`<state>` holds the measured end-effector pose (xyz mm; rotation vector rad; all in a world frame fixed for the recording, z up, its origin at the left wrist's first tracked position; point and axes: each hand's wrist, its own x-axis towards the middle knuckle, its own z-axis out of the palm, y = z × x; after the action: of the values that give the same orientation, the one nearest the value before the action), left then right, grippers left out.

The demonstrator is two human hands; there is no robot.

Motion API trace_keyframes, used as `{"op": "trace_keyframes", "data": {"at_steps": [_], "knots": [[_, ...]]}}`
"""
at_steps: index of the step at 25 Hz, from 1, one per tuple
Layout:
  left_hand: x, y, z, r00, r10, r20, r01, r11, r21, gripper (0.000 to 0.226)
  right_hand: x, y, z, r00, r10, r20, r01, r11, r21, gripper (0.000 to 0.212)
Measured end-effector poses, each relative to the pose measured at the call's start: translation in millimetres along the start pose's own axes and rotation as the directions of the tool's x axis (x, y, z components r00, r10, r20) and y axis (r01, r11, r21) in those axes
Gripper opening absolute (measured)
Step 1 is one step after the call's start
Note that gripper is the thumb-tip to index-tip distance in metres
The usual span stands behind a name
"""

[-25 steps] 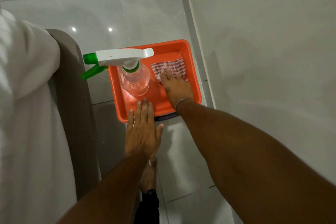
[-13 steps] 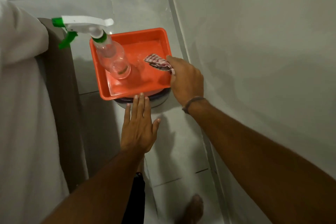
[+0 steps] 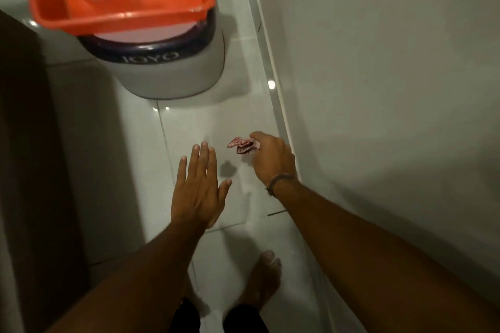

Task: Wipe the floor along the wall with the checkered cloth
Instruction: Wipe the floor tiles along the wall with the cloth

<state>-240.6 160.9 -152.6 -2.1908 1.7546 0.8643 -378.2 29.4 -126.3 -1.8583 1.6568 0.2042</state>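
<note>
Here, left of the wall [image 3: 392,62]: orange tray [image 3: 81,21] on a grey stool [image 3: 167,76]. Nearer than the stool, left hand [image 3: 198,189] flat, fingers spread, gripping nothing, over the floor [image 3: 189,127]. Right hand [image 3: 272,159] clenched on the checkered cloth [image 3: 242,146], just beside the wall's base.

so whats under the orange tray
The orange tray sits on a grey stool with a dark rim and a pale top, standing on the tiled floor. Most of the stool's top is hidden by the tray, so I can't tell whether anything else lies there.
</note>
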Motion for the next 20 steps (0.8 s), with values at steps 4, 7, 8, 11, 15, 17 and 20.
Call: {"op": "trace_keyframes", "data": {"at_steps": [4, 7, 8, 11, 15, 17, 20], "knots": [[48, -13, 55, 0.999, 0.007, -0.038, -0.006, 1.000, 0.009, 0.093, 45, 31, 62, 0.978, -0.136, -0.157, 0.124, 0.988, -0.088, 0.024], [84, -31, 85, 0.996, 0.011, -0.089, -0.010, 1.000, 0.020, 0.094, 54, 49, 118, 0.979, -0.198, -0.043, 0.186, 0.964, -0.190, 0.046], [94, -38, 95, 0.995, 0.016, -0.103, -0.013, 0.999, 0.031, 0.094, 51, 57, 136, 0.981, -0.190, 0.045, 0.195, 0.950, -0.243, 0.054], [117, -55, 124, 0.989, 0.041, -0.144, -0.035, 0.999, 0.040, 0.091, 40, 79, 175, 0.971, -0.209, 0.114, 0.235, 0.913, -0.334, 0.084], [135, -64, 158, 0.974, 0.063, -0.218, -0.060, 0.998, 0.018, 0.084, 63, 86, 190, 0.965, -0.231, -0.125, 0.183, 0.932, -0.314, 0.087], [140, -63, 175, 0.956, 0.065, -0.286, -0.066, 0.998, 0.006, 0.082, 85, 85, 195, 0.967, -0.216, -0.136, 0.162, 0.931, -0.328, 0.080], [145, -69, 192, 0.911, 0.084, -0.404, -0.077, 0.996, 0.034, 0.079, 106, 87, 205, 0.964, -0.231, -0.131, 0.167, 0.912, -0.376, 0.079]]}}
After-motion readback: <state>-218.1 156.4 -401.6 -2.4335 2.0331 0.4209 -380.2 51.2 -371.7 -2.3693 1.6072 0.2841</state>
